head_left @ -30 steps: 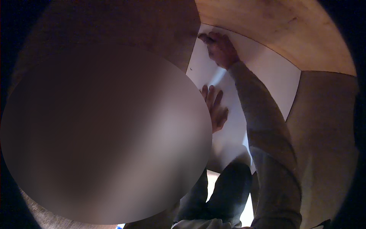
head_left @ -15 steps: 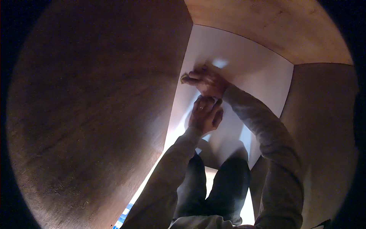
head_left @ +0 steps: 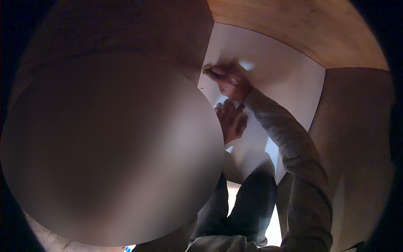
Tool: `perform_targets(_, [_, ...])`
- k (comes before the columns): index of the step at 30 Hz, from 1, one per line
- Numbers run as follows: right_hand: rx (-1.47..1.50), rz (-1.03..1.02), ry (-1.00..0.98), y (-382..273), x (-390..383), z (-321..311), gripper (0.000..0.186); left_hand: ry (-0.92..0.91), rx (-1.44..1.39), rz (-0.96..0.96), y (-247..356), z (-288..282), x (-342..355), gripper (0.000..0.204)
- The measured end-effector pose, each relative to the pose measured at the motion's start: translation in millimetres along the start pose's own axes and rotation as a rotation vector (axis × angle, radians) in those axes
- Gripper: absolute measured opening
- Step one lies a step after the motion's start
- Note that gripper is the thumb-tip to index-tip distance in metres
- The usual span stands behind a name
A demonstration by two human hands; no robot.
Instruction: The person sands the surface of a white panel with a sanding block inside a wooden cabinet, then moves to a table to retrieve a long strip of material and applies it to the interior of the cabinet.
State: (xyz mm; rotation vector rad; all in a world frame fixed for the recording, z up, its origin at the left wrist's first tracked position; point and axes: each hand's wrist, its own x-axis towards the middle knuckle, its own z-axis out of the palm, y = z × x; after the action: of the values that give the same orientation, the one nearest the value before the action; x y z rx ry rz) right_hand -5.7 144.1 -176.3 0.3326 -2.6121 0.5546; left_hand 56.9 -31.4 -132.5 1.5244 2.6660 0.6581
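On the white panel, framed by wooden boards, the right hand presses a small brownish thing near the panel's left edge, fingers curled around it. Just below, the left hand lies flat on the panel, fingers spread and holding nothing. A grey sleeve covers the right arm.

Dim wooden walls; white panel between.

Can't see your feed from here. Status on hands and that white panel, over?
Right hand pressed on white panel, something small under its fingers, can't tell what. Left hand flat on panel just below. Wooden walls close on both sides.
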Motion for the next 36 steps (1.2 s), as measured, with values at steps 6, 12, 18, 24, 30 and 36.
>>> perform_targets(6, [0.088,-0.113,-0.150,-2,11,-4,0.068,-0.059,0.013,-0.043,-7,1,-4,0.057])
perform_targets(12, [-0.213,0.009,-0.042,29,24,-1,0.071,-0.014,-0.093,-0.042,0,2,2,0.059])
perform_targets(18, [-0.024,-0.019,-0.032,1,15,-4,0.074,-0.031,-0.068,-0.029,-6,-2,-1,0.060])
perform_targets(24, [-0.099,-0.110,-0.013,33,21,1,0.068,-0.010,-0.026,-0.020,0,4,5,0.065])
perform_targets(30, [-0.088,-0.037,-0.046,6,12,-3,0.067,0.018,-0.038,0.005,-5,3,0,0.061])
perform_targets(36, [0.000,-0.071,0.025,34,21,-5,0.062,0.010,-0.008,-0.030,2,1,5,0.058])
